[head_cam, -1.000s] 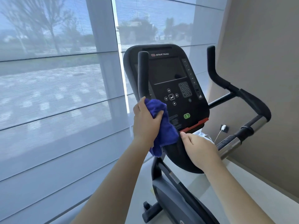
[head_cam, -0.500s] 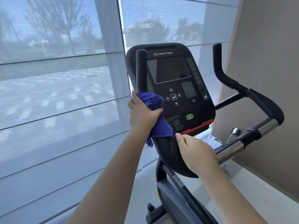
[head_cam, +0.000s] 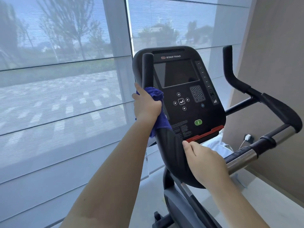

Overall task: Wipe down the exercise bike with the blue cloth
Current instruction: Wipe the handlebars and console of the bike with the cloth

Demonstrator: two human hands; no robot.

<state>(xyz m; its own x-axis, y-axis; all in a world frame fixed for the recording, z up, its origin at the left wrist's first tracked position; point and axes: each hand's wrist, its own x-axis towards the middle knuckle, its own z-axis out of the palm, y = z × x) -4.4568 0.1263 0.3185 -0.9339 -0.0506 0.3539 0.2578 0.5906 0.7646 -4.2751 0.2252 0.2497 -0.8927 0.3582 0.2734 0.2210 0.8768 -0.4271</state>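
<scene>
The exercise bike [head_cam: 184,209] stands by a big window [head_cam: 57,79]. Its black screen panel [head_cam: 179,76] faces the person.

The left hand [head_cam: 146,106] is closed tight around the blue cloth [head_cam: 156,94]. The cloth is wrapped on the tall left post of the handlebar [head_cam: 147,68], at about 9 o'clock from the screen panel. A loose end of the cloth hangs down under the hand.

The right hand [head_cam: 205,160] is at about 6 o'clock from the screen panel. Its fingers curl over the low bend of the handlebar and hold it. The thumb touches the end of a red strip [head_cam: 205,134] at the panel's bottom edge.

A green button [head_cam: 198,122] sits low on the panel, just above the red strip.

Something white and soft [head_cam: 218,148] lies behind the panel, at about 5 o'clock from it. I cannot tell what holds it.

A white plug [head_cam: 248,137] is on the wall [head_cam: 271,63], at about 2 o'clock from the right hand.
</scene>
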